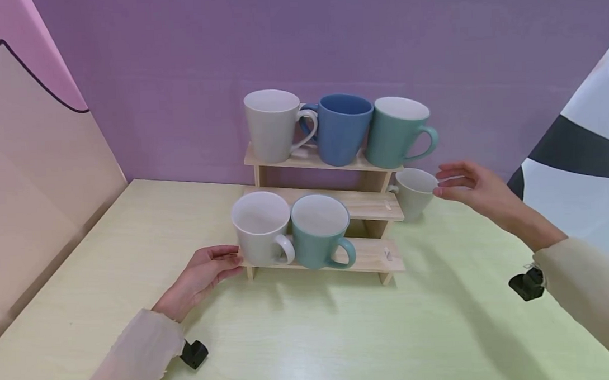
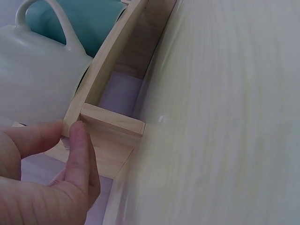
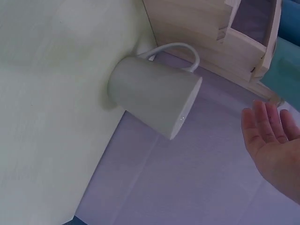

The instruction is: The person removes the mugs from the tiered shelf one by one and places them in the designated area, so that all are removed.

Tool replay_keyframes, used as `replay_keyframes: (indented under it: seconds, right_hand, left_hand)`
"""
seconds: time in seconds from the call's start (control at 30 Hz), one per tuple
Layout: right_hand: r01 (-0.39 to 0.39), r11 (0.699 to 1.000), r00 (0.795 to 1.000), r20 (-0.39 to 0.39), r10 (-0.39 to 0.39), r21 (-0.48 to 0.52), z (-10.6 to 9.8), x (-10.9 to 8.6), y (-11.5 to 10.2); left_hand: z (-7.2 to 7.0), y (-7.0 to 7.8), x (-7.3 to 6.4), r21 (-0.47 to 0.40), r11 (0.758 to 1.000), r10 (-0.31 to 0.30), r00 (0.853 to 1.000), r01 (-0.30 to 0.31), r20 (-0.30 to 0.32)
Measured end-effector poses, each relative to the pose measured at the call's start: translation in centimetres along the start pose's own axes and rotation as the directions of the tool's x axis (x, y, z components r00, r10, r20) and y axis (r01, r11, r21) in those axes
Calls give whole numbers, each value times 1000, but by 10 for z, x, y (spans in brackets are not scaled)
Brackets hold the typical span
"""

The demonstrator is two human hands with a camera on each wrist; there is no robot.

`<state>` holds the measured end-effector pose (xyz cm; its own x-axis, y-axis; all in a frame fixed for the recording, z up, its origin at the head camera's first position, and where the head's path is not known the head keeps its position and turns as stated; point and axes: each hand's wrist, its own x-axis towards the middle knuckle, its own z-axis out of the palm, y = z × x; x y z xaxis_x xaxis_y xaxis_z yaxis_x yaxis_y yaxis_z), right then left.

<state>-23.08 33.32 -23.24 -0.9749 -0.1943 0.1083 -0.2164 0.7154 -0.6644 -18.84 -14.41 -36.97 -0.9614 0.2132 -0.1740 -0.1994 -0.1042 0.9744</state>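
A three-step wooden rack stands on the table. The left hand pinches the left end of its lowest board between thumb and fingers, seen closely in the left wrist view. Nearest that hand on the same board is a white mug, with a teal mug to its right. To the right of the rack, a grey-white mug stands upright on the table, its handle towards the rack. The right hand, fingers loosely extended, hovers beside this mug and holds nothing; in the right wrist view a gap separates them.
On the top board stand a white mug, a blue mug and a teal mug. The middle board lies between the upper and lower rows. A purple backdrop rises behind the rack.
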Motion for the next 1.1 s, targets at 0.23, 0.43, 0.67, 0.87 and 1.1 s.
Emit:
replay_keyframes:
  seconds: [0.23,0.43,0.67,0.87,1.1]
  right_hand:
    - [-4,1000,1000,-8,4,-4,-9,2,-11]
    - [30,999,999,-21,-30,22,-9,2,-16]
    - [39,999,999,-7,-39,8,-3,0,-24]
    - [30,1000,1000,10,-30,-11,3,-2,-34]
    - [112,993,994,11,-113,24,15,-4,-46]
  left_hand:
    - [1,0,0,-4,1000,-3,1000,3,1]
    - [2,3,0,0,1000,-2,1000,2,-3]
    - [1,3,-2,0,1000,5,1000,-5,1]
    - [1,3,-2,4,1000,4,1000,-4,2]
    - [1,3,-3,11,1000,-1,1000,1,-6]
